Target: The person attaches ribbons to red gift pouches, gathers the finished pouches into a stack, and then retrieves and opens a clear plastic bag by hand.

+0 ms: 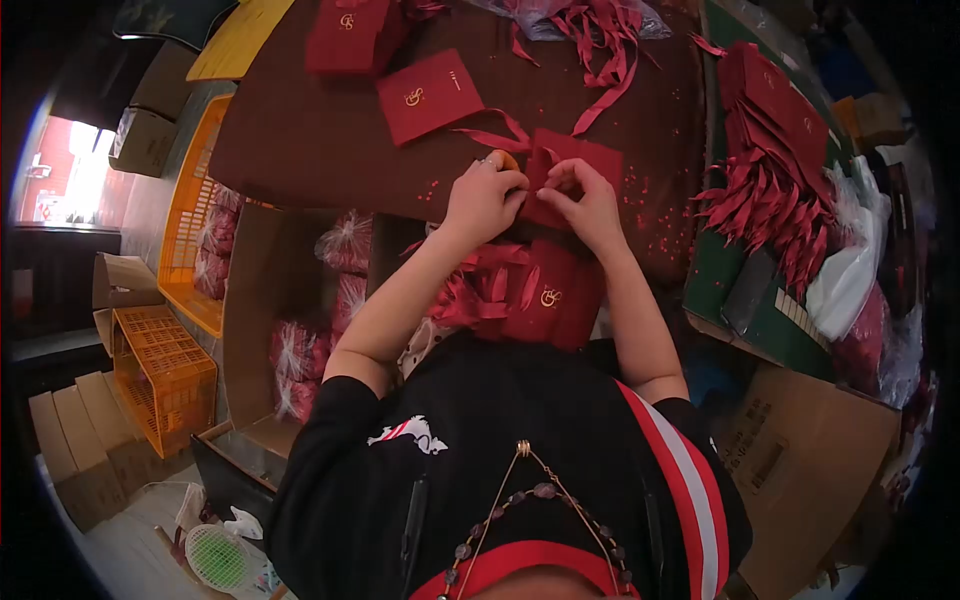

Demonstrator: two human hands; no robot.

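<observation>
A red gift bag (606, 158) lies at the near edge of the brown-covered table, under both my hands. My left hand (487, 196) is closed at the bag's left edge, thumb and fingers pinched on it; a ring and an orange patch show at the fingers. My right hand (582, 200) is closed in a pinch over the bag's middle; what lies between the fingertips is hidden. A loose red ribbon (500, 137) runs up to the bag beside my left hand. In my lap rest more red gift bags (555, 297) with gold lettering and ribbon handles.
Farther up the table lie a flat red bag (430, 97), a stack of red bags (347, 38) and tangled ribbons (605, 45). Bags with hanging ribbons (770, 110) pile on a green table at right. Cartons (255, 300) and orange crates (165, 365) stand left.
</observation>
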